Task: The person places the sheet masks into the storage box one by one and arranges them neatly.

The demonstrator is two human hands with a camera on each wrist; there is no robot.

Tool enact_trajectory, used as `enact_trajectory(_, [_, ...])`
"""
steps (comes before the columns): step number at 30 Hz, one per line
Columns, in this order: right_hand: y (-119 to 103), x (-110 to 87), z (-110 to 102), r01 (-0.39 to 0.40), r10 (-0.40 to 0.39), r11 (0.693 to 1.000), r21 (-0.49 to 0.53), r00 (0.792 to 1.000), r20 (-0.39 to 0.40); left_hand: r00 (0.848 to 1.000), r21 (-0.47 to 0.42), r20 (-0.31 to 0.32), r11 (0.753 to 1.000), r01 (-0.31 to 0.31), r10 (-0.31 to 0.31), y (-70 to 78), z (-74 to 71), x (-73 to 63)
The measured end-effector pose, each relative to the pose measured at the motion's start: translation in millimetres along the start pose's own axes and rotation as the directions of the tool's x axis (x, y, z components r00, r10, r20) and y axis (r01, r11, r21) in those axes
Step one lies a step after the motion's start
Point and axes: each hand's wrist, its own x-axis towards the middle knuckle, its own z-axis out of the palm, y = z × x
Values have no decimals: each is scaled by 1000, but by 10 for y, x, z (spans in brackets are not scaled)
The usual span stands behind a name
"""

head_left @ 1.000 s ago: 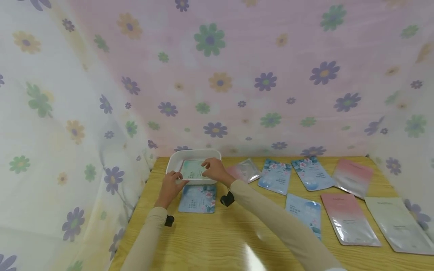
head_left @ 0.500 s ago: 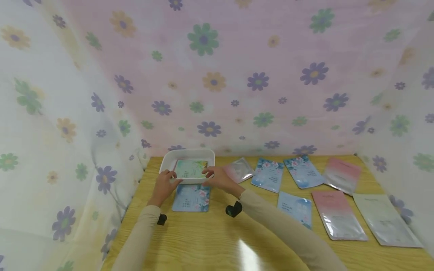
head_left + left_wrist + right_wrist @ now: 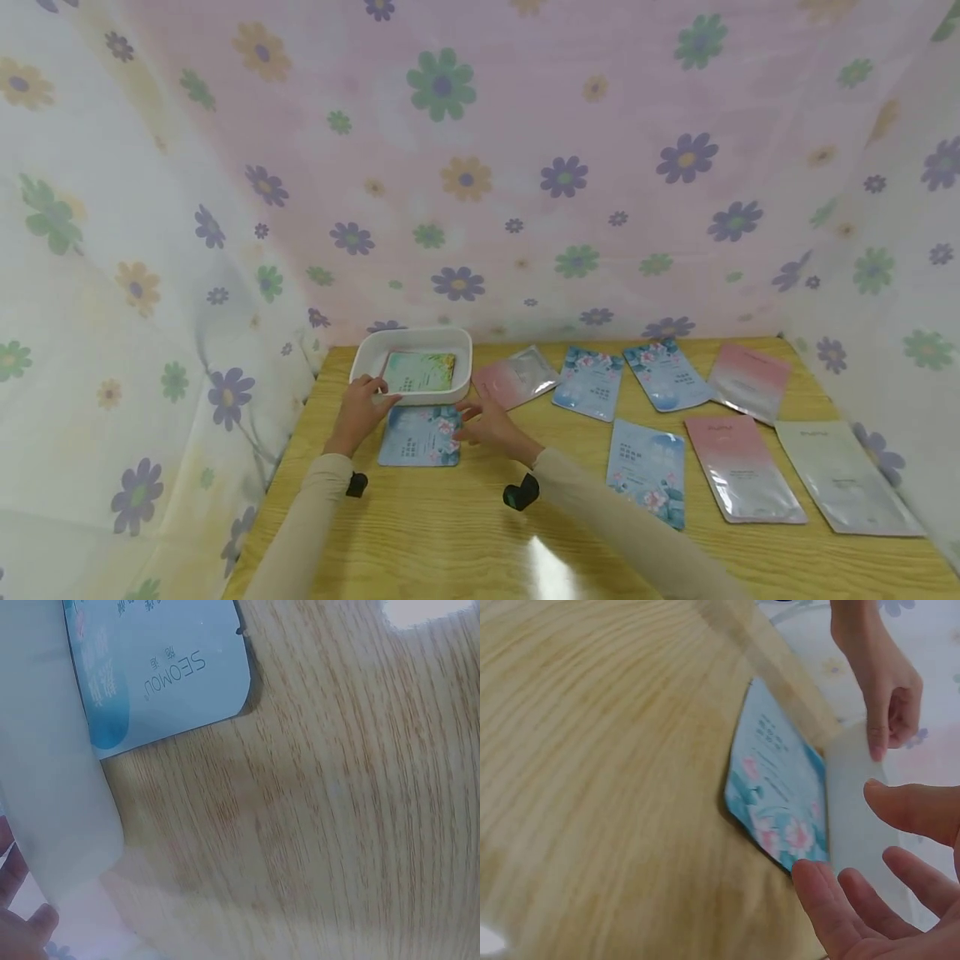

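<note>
My left hand (image 3: 362, 414) pinches the near rim of a white plastic tub (image 3: 358, 367) at its left corner, thumb outside and fingers inside. In the tub lies a green sheet-mask sachet (image 3: 420, 372) with a floral corner. A blue floral sheet-mask sachet (image 3: 418, 437) lies flat on the table against the tub's near side. Just over that sachet's right edge is my right hand (image 3: 487, 427), its fingers spread and holding nothing. In the right wrist view the fingertips (image 3: 814, 877) come right at the blue sachet's (image 3: 776, 780) flowered corner.
Right of the tub lies a pink and silver sachet (image 3: 517, 377). Several more blue, pink and pale green sachets, such as a pale green one (image 3: 847, 475), spread over the wooden table's (image 3: 450, 533) right side. A flowered curtain (image 3: 480, 225) hangs close behind.
My right hand has come out of the tub, down and toward me, to the blue sachet's right edge. The left hand keeps its hold on the rim. The head view has shifted slightly.
</note>
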Motion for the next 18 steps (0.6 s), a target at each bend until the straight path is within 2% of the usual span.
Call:
enact_trajectory(6, [171,-2,152,-74,80,992,97,995,-58,1000,-9,-16,1000,17,-17,12,15,-2])
enact_trajectory(9, [225,-13,229,-110,120,989,102,988,-97,1000,-18,-17,1000,6,-7,28,15,3])
enact_trajectory(13, [258,-20,344,-118,126,992,51,972,-200,1000,-16,-3,1000,10,-10,37,19,14])
enact_trajectory(18, [288,32,512,-82,40,991,-110,938,-343,999,-12,8,999,44,-44,19,11,15])
